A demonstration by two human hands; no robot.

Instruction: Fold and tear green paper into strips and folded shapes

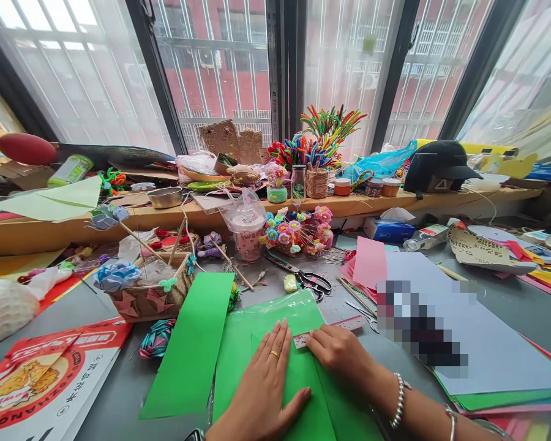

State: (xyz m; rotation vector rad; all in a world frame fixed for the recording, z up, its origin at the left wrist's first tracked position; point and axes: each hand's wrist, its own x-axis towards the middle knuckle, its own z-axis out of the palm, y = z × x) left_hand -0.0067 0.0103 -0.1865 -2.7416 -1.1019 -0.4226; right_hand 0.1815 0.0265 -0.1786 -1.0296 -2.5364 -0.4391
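Note:
My left hand (262, 386) lies flat with fingers stretched out on a green sheet of paper (303, 392), pressing it down; a gold ring sits on one finger. My right hand (337, 350) rests just to its right on the same sheet, fingers curled down at the paper's upper edge beside a small pink ruler (337, 326). A clear plastic pack of green paper (275, 318) lies under the sheet. A long strip of green paper (190, 343) lies to the left of it.
Black-handled scissors (310, 280) lie behind the paper. A woven basket with paper flowers (149, 288) stands at left, a flower basket (298, 233) and a plastic cup (247, 229) further back. Coloured paper sheets (487, 343) are stacked at right. A cluttered wooden shelf (358, 205) runs under the windows.

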